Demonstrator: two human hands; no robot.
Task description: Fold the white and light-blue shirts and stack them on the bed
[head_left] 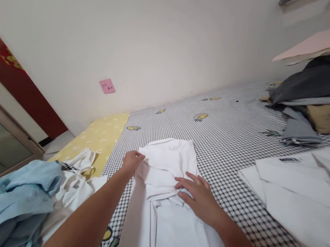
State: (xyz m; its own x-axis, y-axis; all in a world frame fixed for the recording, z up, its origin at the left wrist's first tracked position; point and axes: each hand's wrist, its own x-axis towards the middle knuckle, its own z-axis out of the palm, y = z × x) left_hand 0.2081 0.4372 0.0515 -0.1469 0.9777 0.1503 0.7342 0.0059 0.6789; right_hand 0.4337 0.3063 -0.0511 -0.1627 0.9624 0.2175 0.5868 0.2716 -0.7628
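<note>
A white garment [187,234], partly folded, lies lengthwise on the checked bed cover [181,118]; its kind is unclear, as its lower end runs out of the frame. My left hand [133,160] pinches the fabric's edge at the upper left of the garment, fingers closed on it. On the right side of the same cloth rests my right hand [197,194], its fingers spread and lying over the folds. Creases gather between the two hands.
Light blue clothes [21,196] and white clothes [77,189] are heaped at the left. Folded white clothing [305,195] lies at the right, with a dark pile [329,80] behind it. A wall [167,38] bounds the bed's far side.
</note>
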